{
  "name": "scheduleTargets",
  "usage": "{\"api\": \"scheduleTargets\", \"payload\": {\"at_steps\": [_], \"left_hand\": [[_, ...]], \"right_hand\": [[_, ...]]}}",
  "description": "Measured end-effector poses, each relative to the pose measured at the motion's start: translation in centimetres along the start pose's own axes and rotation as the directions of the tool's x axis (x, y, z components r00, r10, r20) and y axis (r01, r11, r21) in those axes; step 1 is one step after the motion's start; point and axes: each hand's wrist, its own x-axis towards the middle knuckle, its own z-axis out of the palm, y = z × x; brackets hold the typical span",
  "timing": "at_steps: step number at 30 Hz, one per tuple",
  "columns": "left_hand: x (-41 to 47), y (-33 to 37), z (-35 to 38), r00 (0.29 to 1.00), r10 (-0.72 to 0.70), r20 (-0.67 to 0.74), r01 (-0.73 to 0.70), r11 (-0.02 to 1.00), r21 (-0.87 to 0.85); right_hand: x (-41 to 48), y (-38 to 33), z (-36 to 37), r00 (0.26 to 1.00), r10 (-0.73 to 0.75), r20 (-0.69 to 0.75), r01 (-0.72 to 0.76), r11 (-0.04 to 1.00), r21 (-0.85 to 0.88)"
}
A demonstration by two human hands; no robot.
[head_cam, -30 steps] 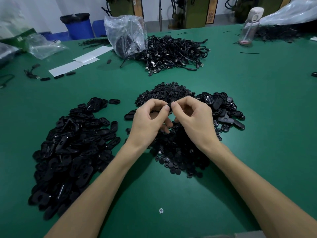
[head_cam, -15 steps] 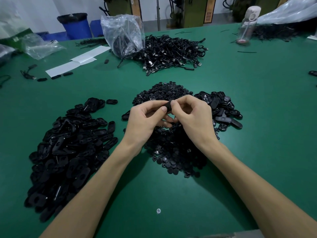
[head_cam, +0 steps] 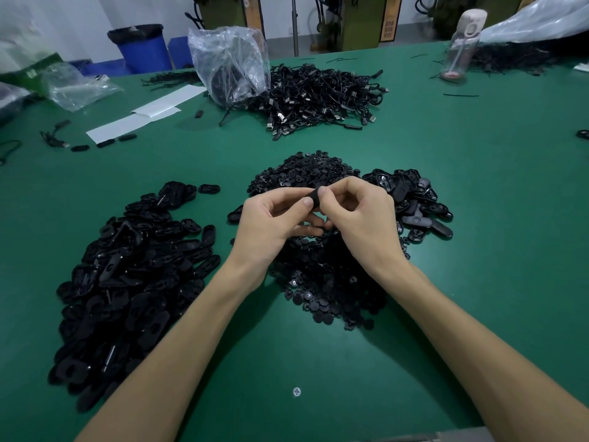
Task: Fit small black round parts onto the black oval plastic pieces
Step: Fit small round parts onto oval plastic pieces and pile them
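My left hand (head_cam: 271,218) and my right hand (head_cam: 357,218) meet above the middle of the green table, fingers curled. Between their fingertips they pinch one black oval plastic piece (head_cam: 315,199), mostly hidden by the fingers. Whether a round part sits in it cannot be seen. Under the hands lies a heap of small black round parts (head_cam: 325,275), reaching to the far side of the hands. A big pile of black oval pieces (head_cam: 127,275) lies to the left. A smaller pile of oval pieces (head_cam: 414,202) lies just right of my right hand.
Far across the table (head_cam: 478,250) sits a tangle of black cords with metal ends (head_cam: 318,97) beside a clear plastic bag (head_cam: 229,65). White paper strips (head_cam: 143,116) lie at the far left, a drinking bottle (head_cam: 462,43) at the far right. A screw head (head_cam: 296,391) shows near me.
Both hands stay together over the round-part heap, still working the same oval piece; fingers have shifted only slightly. The piles have not moved.
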Motion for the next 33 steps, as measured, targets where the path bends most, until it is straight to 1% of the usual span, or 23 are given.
{"api": "scheduleTargets", "payload": {"at_steps": [6, 12, 16, 20, 22, 25, 27, 33], "left_hand": [[0.07, 0.19, -0.07, 1.0, -0.021, -0.022, 0.021, 1.0, 0.016], [-0.03, 0.34, 0.41, 0.998, -0.017, -0.061, 0.02, 0.999, 0.047], [-0.06, 0.53, 0.43, 0.999, -0.005, -0.053, 0.007, 0.999, 0.038], [-0.11, 0.44, 0.32, 0.999, -0.007, -0.053, 0.01, 0.999, 0.042], [-0.13, 0.31, 0.29, 0.998, -0.012, -0.054, 0.015, 0.999, 0.038], [-0.19, 0.22, 0.2, 1.0, -0.016, -0.019, 0.015, 1.0, -0.022], [-0.16, 0.28, 0.02, 1.0, -0.017, -0.009, 0.017, 0.999, -0.035], [0.08, -0.06, -0.11, 0.998, 0.039, -0.055, -0.035, 0.997, 0.071]], "right_hand": [[-0.13, 0.11, 0.15, 1.0, -0.024, 0.004, 0.024, 1.0, -0.015], [-0.57, 0.31, 0.6, 0.994, -0.109, 0.011, 0.11, 0.991, -0.073], [-0.61, 0.51, 0.68, 0.989, -0.151, -0.006, 0.149, 0.984, -0.102], [-0.65, 0.65, 0.64, 0.987, -0.163, 0.005, 0.162, 0.978, -0.13], [-0.57, 0.65, 0.57, 0.986, -0.166, -0.006, 0.164, 0.979, -0.124], [-0.38, 0.54, 0.48, 0.984, -0.167, -0.059, 0.162, 0.983, -0.081], [-0.31, 0.47, 0.54, 0.984, -0.164, -0.064, 0.16, 0.985, -0.06], [-0.35, 0.83, 0.73, 0.985, -0.172, 0.011, 0.172, 0.98, -0.103]]}}
